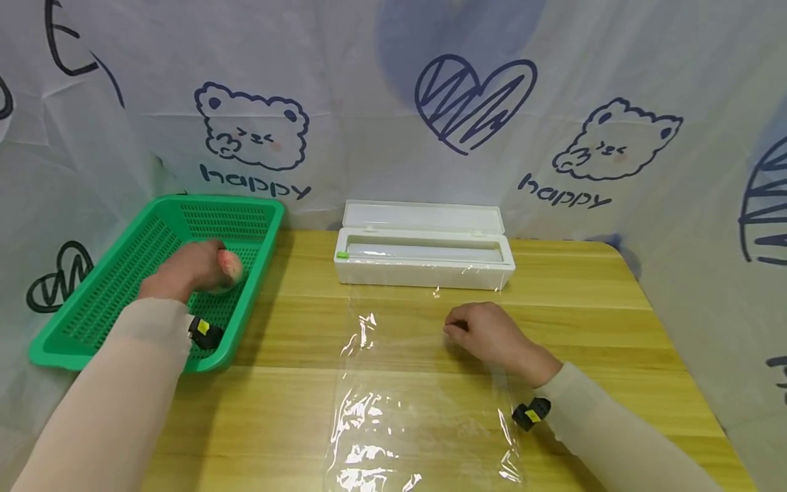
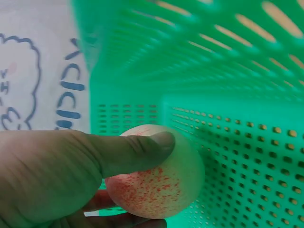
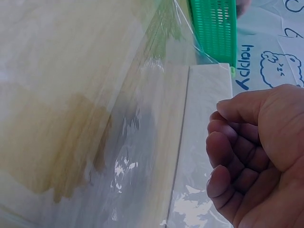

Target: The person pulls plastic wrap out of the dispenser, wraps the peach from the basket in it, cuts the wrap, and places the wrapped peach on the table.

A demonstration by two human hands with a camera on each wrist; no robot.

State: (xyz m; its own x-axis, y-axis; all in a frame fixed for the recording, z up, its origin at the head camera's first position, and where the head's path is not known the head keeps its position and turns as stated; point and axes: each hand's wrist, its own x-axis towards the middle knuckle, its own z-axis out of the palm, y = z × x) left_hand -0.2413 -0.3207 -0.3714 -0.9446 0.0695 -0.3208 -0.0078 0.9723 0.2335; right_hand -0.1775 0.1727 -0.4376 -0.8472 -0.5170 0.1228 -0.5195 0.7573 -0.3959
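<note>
Inside the green basket point(image 1: 246, 307) at the left, my left hand point(image 1: 184, 270) grips a peach point(image 1: 231, 265). In the left wrist view the thumb lies across the pale, red-speckled peach point(image 2: 161, 192), and fingers show beneath it. My right hand point(image 1: 494, 335) holds nothing; its fingers are loosely curled. It hovers above or rests on the right side of a sheet of cling film point(image 1: 399, 417); I cannot tell whether it touches. This clear sheet runs from the white cling film dispenser point(image 1: 424, 275) toward me over the table.
The dispenser's lid point(image 1: 424, 216) stands raised at the back, with a small green slider point(image 1: 342, 255) at its left end. A wooden table point(image 1: 289, 417) lies below. White cloth point(image 1: 363, 137) with drawings hangs behind and at the sides.
</note>
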